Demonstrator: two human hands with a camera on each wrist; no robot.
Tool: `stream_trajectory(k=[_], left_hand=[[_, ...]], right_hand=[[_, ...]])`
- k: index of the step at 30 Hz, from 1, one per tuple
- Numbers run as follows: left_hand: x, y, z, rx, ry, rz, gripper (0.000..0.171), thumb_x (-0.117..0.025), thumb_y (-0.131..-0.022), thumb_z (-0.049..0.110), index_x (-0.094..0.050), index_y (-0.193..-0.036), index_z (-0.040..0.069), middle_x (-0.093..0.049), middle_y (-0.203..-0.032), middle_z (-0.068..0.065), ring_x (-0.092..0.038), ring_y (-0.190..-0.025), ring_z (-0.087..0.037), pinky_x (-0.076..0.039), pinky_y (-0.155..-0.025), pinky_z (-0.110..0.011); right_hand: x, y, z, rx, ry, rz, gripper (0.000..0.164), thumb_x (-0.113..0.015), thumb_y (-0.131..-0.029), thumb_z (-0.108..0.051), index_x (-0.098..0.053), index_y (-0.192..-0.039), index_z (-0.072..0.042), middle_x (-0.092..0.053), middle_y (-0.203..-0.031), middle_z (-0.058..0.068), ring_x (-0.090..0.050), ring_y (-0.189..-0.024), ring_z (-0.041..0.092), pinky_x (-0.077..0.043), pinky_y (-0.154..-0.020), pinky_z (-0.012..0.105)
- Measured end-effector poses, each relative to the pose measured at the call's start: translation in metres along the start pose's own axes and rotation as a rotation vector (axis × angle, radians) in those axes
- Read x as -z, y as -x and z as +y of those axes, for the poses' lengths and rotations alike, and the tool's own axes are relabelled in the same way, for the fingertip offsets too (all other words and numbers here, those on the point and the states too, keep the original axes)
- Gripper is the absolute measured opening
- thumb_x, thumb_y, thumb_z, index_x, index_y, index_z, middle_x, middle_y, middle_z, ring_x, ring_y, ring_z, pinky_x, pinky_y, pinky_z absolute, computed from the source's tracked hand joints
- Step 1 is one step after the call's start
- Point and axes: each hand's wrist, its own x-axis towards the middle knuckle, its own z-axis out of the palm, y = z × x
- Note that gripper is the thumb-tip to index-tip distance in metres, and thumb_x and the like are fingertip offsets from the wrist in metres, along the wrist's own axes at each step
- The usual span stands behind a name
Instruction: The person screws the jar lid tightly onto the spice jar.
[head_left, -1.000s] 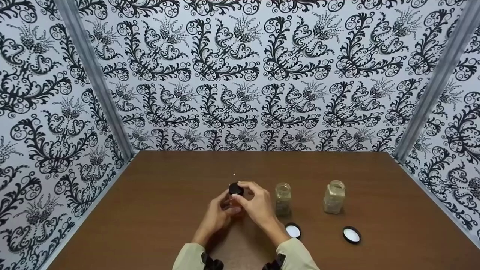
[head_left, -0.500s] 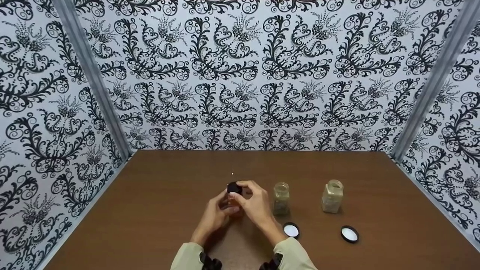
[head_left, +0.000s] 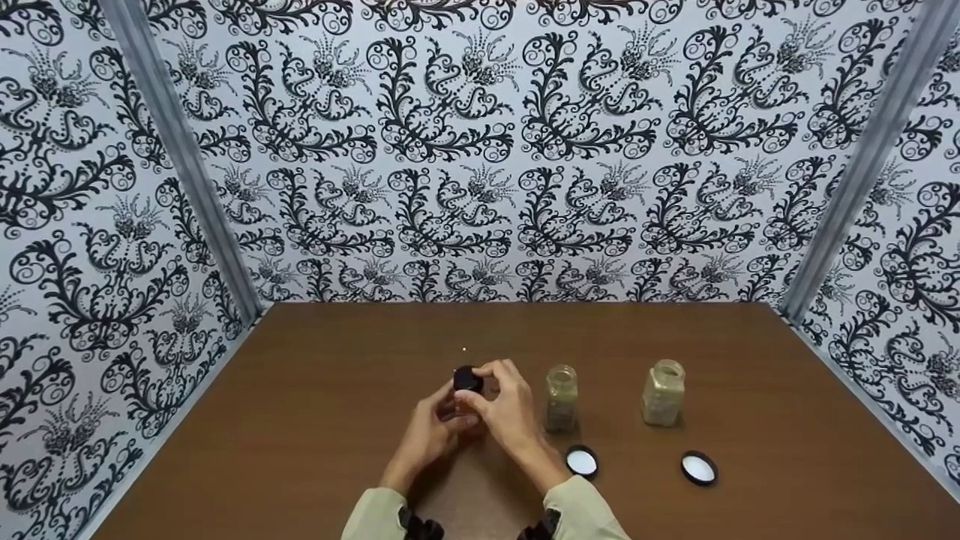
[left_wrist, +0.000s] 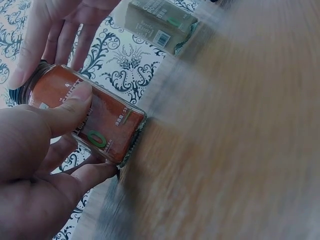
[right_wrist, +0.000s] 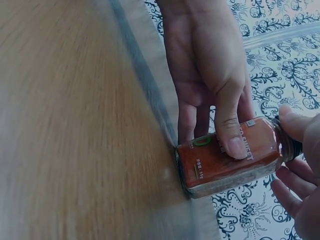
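My left hand (head_left: pixel 429 433) grips the body of a glass spice jar (left_wrist: pixel 102 115) filled with orange-red powder, thumb across its label. The right hand (head_left: pixel 508 409) pinches the jar's black lid (head_left: pixel 467 379) between thumb and fingers. In both wrist views the lid sits at the jar's neck and the jar's base is at the table surface. Right of the hands stands an uncapped glass jar (head_left: pixel 562 401) of greenish-beige powder. Its neighbour, a second uncapped jar (head_left: pixel 664 396) with similar powder, is farther right.
Two black lids lie white side up on the brown table (head_left: pixel 315 420): one lid (head_left: pixel 581 462) beside the right forearm, another lid (head_left: pixel 699 469) farther right. Patterned wall panels (head_left: pixel 480 187) enclose the table at the back and sides.
Both hands keep hold of the orange-red jar and its lid, with small shifts of the right fingers on the lid. The whole head view has drifted slightly.
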Motion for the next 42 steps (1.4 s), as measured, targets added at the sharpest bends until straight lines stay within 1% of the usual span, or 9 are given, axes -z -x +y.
stream_trajectory(k=[5,9,16,23,26,30,37,40,42], left_hand=[[0.002,0.002,-0.003,-0.011,-0.025,0.008,0.067,-0.071,-0.092,0.010,-0.039,-0.151,-0.003,-0.061,-0.133,-0.029,-0.064,-0.119,-0.038,-0.056,-0.094,-0.031],[0.001,0.001,-0.004,-0.036,-0.027,0.010,0.065,-0.070,-0.092,0.011,-0.042,-0.149,-0.001,-0.064,-0.131,-0.027,-0.065,-0.118,-0.037,-0.055,-0.096,-0.036],[0.001,0.002,-0.002,-0.052,-0.019,0.001,0.065,-0.069,-0.092,0.008,-0.041,-0.149,-0.004,-0.061,-0.133,-0.030,-0.065,-0.117,-0.040,-0.056,-0.096,-0.035],[0.000,0.000,-0.001,-0.086,-0.039,0.009,0.062,-0.069,-0.092,0.006,-0.043,-0.148,-0.003,-0.060,-0.133,-0.030,-0.067,-0.113,-0.039,-0.056,-0.095,-0.035],[0.000,-0.001,-0.001,-0.078,-0.048,0.013,0.063,-0.069,-0.092,0.007,-0.043,-0.148,-0.003,-0.060,-0.134,-0.030,-0.067,-0.113,-0.037,-0.057,-0.093,-0.030],[0.000,-0.001,-0.002,-0.050,-0.024,0.009,0.066,-0.070,-0.091,0.007,-0.040,-0.149,-0.006,-0.060,-0.134,-0.031,-0.067,-0.113,-0.037,-0.055,-0.088,-0.022],[0.000,-0.002,-0.002,-0.021,0.024,-0.002,0.067,-0.070,-0.091,0.007,-0.040,-0.150,-0.004,-0.061,-0.132,-0.031,-0.065,-0.116,-0.040,-0.054,-0.084,-0.021],[0.000,-0.002,-0.002,-0.032,0.017,-0.006,0.067,-0.070,-0.092,0.007,-0.039,-0.150,-0.004,-0.061,-0.133,-0.031,-0.064,-0.117,-0.041,-0.055,-0.088,-0.023],[0.000,-0.001,-0.002,-0.038,0.010,-0.005,0.066,-0.069,-0.092,0.007,-0.039,-0.150,-0.004,-0.061,-0.133,-0.031,-0.065,-0.117,-0.040,-0.055,-0.091,-0.026]], right_hand=[[-0.001,0.003,-0.003,-0.068,-0.014,-0.051,0.029,-0.080,-0.084,-0.031,-0.067,-0.100,-0.010,-0.065,-0.105,0.004,-0.065,-0.102,0.021,-0.055,-0.088,0.037],[0.000,0.003,-0.004,-0.062,-0.036,-0.057,0.021,-0.075,-0.090,-0.025,-0.068,-0.102,-0.009,-0.068,-0.113,0.006,-0.066,-0.108,0.023,-0.053,-0.096,0.041],[-0.002,0.002,0.000,-0.023,-0.097,-0.022,0.022,-0.078,-0.087,-0.022,-0.069,-0.099,-0.006,-0.072,-0.109,0.008,-0.069,-0.101,0.024,-0.056,-0.090,0.043],[-0.004,0.000,0.002,-0.018,-0.110,0.014,0.026,-0.082,-0.082,-0.024,-0.069,-0.096,-0.005,-0.070,-0.103,0.007,-0.067,-0.096,0.021,-0.056,-0.087,0.032],[-0.003,0.000,0.002,-0.013,-0.104,0.017,0.030,-0.083,-0.080,-0.027,-0.068,-0.097,-0.006,-0.067,-0.105,0.007,-0.065,-0.099,0.022,-0.056,-0.088,0.034],[0.000,0.002,0.002,-0.029,-0.083,0.007,0.037,-0.086,-0.077,-0.032,-0.069,-0.102,-0.010,-0.062,-0.118,0.008,-0.062,-0.111,0.023,-0.052,-0.095,0.039],[0.008,0.000,0.005,-0.101,-0.147,-0.110,0.039,-0.071,-0.091,-0.026,-0.066,-0.127,-0.012,-0.056,-0.141,0.009,-0.057,-0.126,0.029,-0.052,-0.100,0.045],[0.010,0.000,0.007,-0.106,-0.176,-0.173,0.040,-0.066,-0.094,-0.021,-0.063,-0.133,-0.008,-0.058,-0.141,0.013,-0.058,-0.127,0.032,-0.052,-0.100,0.049],[0.010,0.000,0.009,-0.117,-0.196,-0.203,0.041,-0.065,-0.096,-0.020,-0.062,-0.134,-0.007,-0.063,-0.135,0.014,-0.062,-0.121,0.032,-0.054,-0.098,0.045]])
